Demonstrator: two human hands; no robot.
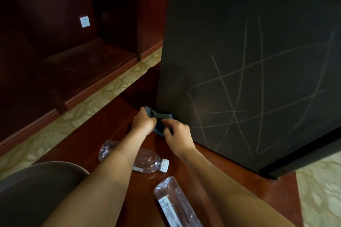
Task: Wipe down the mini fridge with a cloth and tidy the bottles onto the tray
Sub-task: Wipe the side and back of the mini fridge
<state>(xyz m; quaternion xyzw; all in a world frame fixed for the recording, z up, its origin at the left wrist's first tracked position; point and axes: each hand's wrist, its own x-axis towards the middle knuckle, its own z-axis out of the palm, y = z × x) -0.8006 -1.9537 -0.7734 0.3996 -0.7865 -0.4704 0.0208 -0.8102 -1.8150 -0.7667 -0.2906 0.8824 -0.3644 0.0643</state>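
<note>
Wooden platform [239, 177]: two bottles [147, 160] (both lying), one fridge [249, 61]; both hands' [144, 122] grip bunches one cloth [160, 120].

- Dim overall; warm, reddish cast on the wood.
- Upper left cabinet [60, 29] nearly black, detail lost; only a white wall plate [84, 21] stands out.
- Light seems to fall from the right and above: carpet [321, 190] at lower right is brightest, forearms are evenly lit.
- Fridge [249, 61] side reads flat matte dark; pale scratch lines on it catch the light.
- Soft sheen on the wooden floor panel [230, 167]; small highlights on the two bottles [147, 160].
- Shadow pools at the fridge base, where the cloth [159, 121] is hard to make out.
- Wide-angle bending: fridge edges lean, baseboard curves.
- Slight softness on the near bottle at the bottom edge.
</note>
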